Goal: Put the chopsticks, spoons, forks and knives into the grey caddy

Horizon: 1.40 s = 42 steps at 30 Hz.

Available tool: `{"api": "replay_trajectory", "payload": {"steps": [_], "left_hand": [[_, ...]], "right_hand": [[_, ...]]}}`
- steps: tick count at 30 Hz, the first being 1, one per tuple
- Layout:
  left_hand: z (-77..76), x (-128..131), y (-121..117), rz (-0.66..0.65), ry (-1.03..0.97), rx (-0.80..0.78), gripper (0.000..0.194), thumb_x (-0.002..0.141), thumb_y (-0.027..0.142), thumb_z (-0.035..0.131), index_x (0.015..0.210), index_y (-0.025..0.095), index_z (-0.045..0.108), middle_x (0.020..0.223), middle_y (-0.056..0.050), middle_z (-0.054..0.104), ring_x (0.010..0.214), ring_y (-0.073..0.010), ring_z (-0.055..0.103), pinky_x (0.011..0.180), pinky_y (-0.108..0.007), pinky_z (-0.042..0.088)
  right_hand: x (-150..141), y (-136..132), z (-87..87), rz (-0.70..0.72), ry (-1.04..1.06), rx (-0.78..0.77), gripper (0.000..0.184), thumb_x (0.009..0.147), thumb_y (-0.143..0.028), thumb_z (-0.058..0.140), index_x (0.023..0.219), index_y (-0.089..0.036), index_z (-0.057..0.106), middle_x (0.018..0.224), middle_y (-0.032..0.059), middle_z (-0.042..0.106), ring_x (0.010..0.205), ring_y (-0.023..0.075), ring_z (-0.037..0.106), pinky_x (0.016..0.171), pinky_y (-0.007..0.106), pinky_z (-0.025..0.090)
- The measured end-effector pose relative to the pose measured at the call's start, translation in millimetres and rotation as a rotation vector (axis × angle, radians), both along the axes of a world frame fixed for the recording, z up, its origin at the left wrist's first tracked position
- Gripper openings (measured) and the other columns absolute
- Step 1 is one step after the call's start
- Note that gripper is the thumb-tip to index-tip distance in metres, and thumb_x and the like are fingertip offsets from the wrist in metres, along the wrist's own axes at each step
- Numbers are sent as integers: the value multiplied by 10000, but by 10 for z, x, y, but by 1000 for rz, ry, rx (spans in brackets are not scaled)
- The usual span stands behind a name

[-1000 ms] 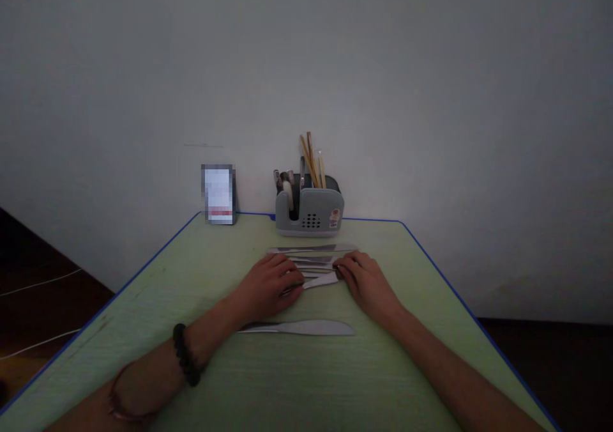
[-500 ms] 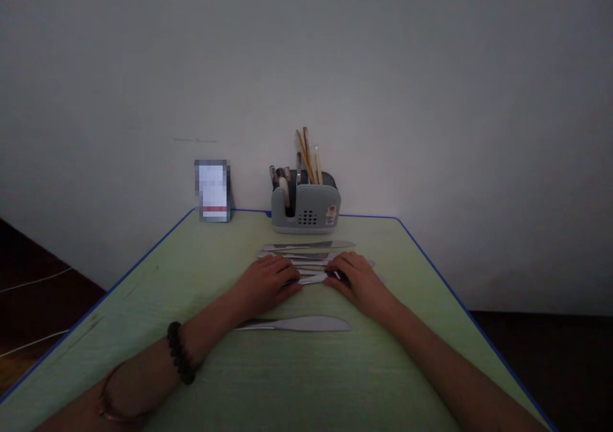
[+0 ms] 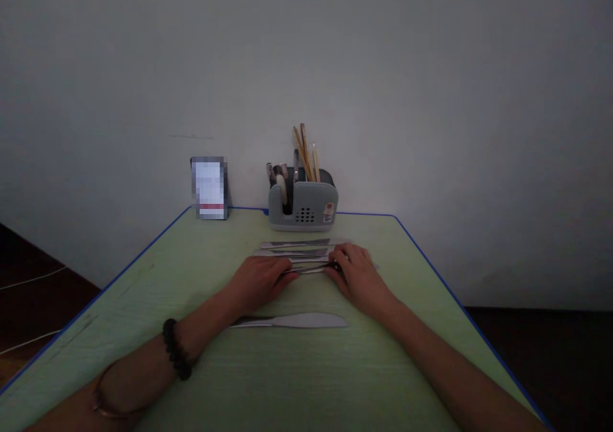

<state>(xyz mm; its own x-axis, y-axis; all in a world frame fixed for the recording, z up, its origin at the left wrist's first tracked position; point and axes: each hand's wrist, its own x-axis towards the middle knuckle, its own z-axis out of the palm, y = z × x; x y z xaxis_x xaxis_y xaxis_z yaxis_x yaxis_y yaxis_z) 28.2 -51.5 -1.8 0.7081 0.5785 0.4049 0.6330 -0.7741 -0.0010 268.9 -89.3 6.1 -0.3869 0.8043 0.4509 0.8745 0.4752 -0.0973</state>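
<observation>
Several silver table knives [image 3: 294,245] lie side by side, crosswise, in the middle of the green table [image 3: 383,381]. My left hand [image 3: 261,283] is closed on the left end of the nearest knife in this row [image 3: 311,269]. At its other end my right hand [image 3: 357,275] pinches the same knife between thumb and fingers. Both hands partly cover the knives behind. Closer to me lies a separate table knife [image 3: 306,320], its blade to the right and its handle end hidden by my left wrist.
A grey cutlery holder [image 3: 304,208] with chopsticks [image 3: 305,154] and other utensils stands at the back against the wall. Left of it a lit phone [image 3: 209,188] leans upright, its screen blurred. Blue edging [image 3: 433,269] runs round the table.
The knife between my hands has turned, its broad bright face giving way to a thin, darker edge. My hands have shifted only slightly, and the view has moved a little.
</observation>
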Motion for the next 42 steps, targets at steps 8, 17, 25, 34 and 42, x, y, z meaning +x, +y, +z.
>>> {"api": "replay_trajectory", "payload": {"steps": [8, 17, 25, 34, 42], "left_hand": [[37, 16, -26, -109, -312, 78, 283, 914, 425, 463, 882, 179, 601, 693, 2, 684, 568, -108, 624, 546, -208, 437], [52, 5, 5, -150, -319, 146, 263, 930, 373, 458, 992, 194, 640, 784, -23, 691, 699, -124, 647, 612, -216, 482], [48, -3, 12, -130, -309, 111, 312, 941, 384, 428, 959, 194, 676, 769, -28, 696, 684, -116, 643, 619, -209, 490], [83, 10, -8, -112, -338, 44, 341, 933, 409, 434, 918, 188, 694, 723, -26, 689, 621, -109, 619, 608, -210, 477], [70, -21, 52, -65, -502, -80, 304, 901, 418, 498, 939, 173, 673, 801, -46, 681, 734, -135, 618, 685, -239, 486]], "right_hand": [[-25, -9, 5, -26, -131, 61, 205, 872, -318, 565, 1024, -184, 595, 845, 62, 630, 801, 210, 545, 709, 327, 364], [-28, -26, 16, -86, -77, 33, 217, 876, -397, 546, 941, -193, 586, 813, 37, 627, 722, 174, 563, 629, 277, 360], [-21, -39, 54, -28, -75, 25, 232, 904, -395, 498, 902, -195, 615, 837, 48, 640, 722, 158, 587, 656, 264, 396], [-22, -52, 75, -84, -112, 25, 361, 924, -470, 415, 828, -192, 625, 790, 41, 644, 664, 142, 589, 607, 262, 380], [199, 21, 116, -87, -52, 41, 397, 909, -503, 419, 785, -171, 597, 749, 40, 633, 633, 148, 552, 611, 267, 379]]}}
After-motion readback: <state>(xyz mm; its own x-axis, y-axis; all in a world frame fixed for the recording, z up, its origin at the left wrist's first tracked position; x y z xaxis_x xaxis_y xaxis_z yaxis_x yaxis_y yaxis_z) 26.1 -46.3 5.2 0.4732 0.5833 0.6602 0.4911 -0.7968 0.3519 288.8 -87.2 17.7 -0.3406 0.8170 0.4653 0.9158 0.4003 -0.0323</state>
